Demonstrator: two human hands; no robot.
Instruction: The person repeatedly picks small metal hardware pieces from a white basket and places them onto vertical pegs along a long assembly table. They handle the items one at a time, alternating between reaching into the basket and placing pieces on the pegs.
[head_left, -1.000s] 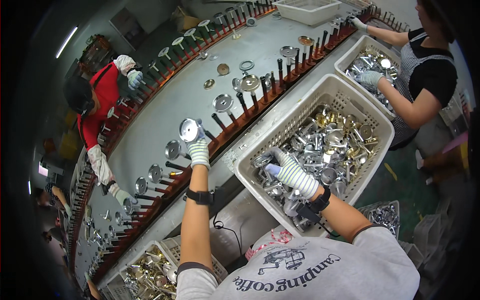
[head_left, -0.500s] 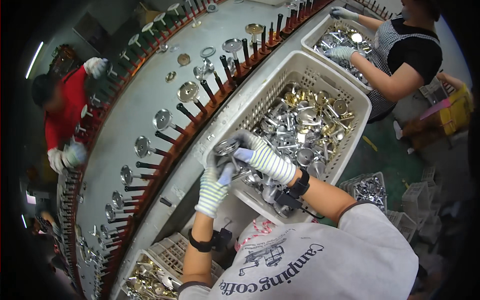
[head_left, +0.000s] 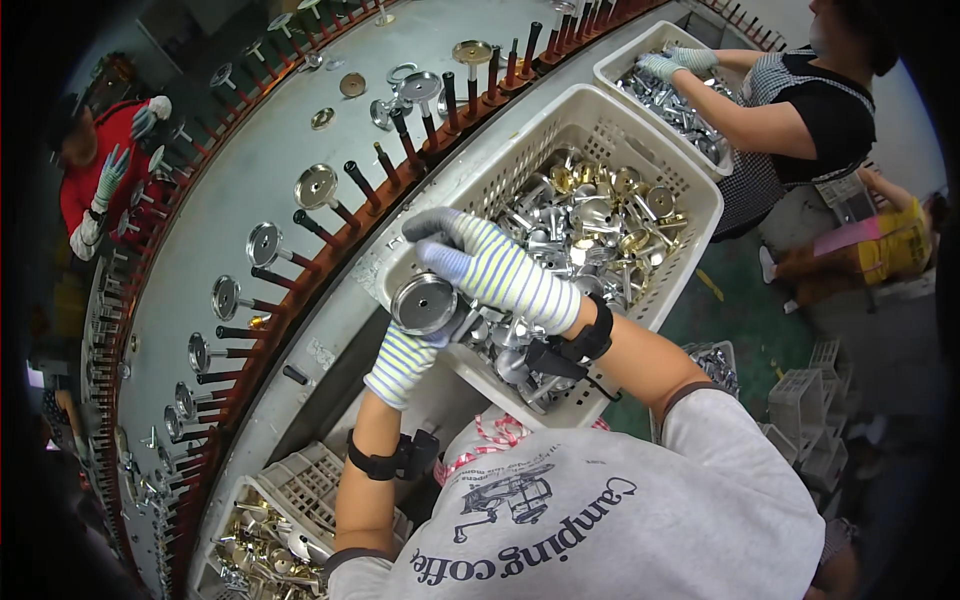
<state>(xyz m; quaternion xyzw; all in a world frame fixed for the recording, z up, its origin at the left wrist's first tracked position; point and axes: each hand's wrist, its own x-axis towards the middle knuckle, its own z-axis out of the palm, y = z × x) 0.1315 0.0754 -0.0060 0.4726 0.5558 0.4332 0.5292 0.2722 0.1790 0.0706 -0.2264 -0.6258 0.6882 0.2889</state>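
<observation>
A round, shiny metal disc-headed part with a small centre hole is held over the near left corner of a pale crate. Beneath it my left hand, in a striped glove, is closed on the part, most of its fingers hidden behind the disc. My right hand, gloved alike, hovers just above the disc with fingers stretched and apart; whether the thumb touches the rim I cannot tell. Silver and brass-coloured stemmed parts fill the crate under my right hand.
Left of me curves a grey table edged with upright spindles, several topped with metal discs. A co-worker handles parts in another crate; a person in red works across the table. More crated parts stand lower left.
The disc has turned to show its flat face toward me. My right fingers have come off it and straightened. The spindles and crates have shifted left in view.
</observation>
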